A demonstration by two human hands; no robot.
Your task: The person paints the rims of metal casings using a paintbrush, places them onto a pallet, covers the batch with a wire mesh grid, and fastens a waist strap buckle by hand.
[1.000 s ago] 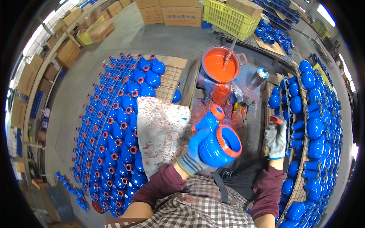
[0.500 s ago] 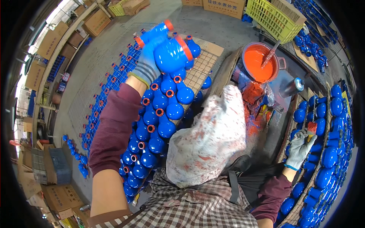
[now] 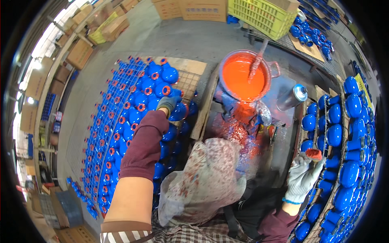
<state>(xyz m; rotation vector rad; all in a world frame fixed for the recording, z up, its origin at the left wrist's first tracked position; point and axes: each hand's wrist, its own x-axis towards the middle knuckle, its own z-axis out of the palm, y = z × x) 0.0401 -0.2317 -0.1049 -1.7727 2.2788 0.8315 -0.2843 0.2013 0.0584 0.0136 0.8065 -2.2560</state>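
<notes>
A round metal pot with a side handle [image 3: 223,84] stands at the counter's [image 3: 283,77] far left corner, holding bright orange-red paint [image 3: 241,79] and a paint-smeared stick [image 3: 258,60]; paint streaks its near wall. Nearer the counter's right edge, a silver cylindrical can with a blue-ringed top [image 3: 288,99] leans, contents hidden. Beyond, a yellow slatted plastic crate [image 3: 259,18] contains brown cardboard [image 3: 289,3]. The left hand [image 3: 168,103] is curled round a glossy blue, red-rimmed metal housing [image 3: 178,113] at the wire-mesh rack's [image 3: 191,79] right edge; the gloved right hand [image 3: 303,172] grips a red-bristled brush [image 3: 314,154].
</notes>
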